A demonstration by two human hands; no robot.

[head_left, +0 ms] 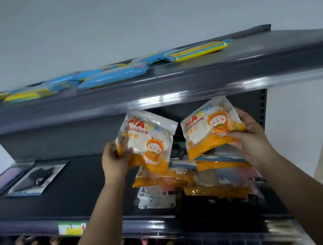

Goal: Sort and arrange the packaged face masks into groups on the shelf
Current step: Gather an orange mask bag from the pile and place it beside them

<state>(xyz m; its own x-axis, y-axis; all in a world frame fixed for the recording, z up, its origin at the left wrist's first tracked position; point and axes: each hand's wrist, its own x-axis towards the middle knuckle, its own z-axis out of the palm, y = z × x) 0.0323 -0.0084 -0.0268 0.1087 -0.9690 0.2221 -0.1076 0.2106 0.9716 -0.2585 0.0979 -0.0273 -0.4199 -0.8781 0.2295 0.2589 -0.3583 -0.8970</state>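
Both hands are up at the dark grey metal middle shelf point(77, 187). The left hand point(114, 161) has its fingers clamped on one white-and-orange plastic mask packet point(148, 139) with a cartoon face, "MA" readable in red. The right hand point(249, 135) grips its twin packet point(209, 129). More orange packets point(162, 179) lie heaped on the shelf beneath; blue-and-yellow packs point(113, 76) line the top shelf point(232, 66).

The white-and-orange plastic mask pouch point(148, 139) at the left hand's fingers point(128, 152) bears red lettering and an orange cartoon figure; the matching white-and-orange pouch point(209, 129) at the right hand's fingers point(239, 137) looks alike. Above both, blue-and-yellow wrapped packs point(113, 76) lie on the dark grey metal shelf point(212, 74).
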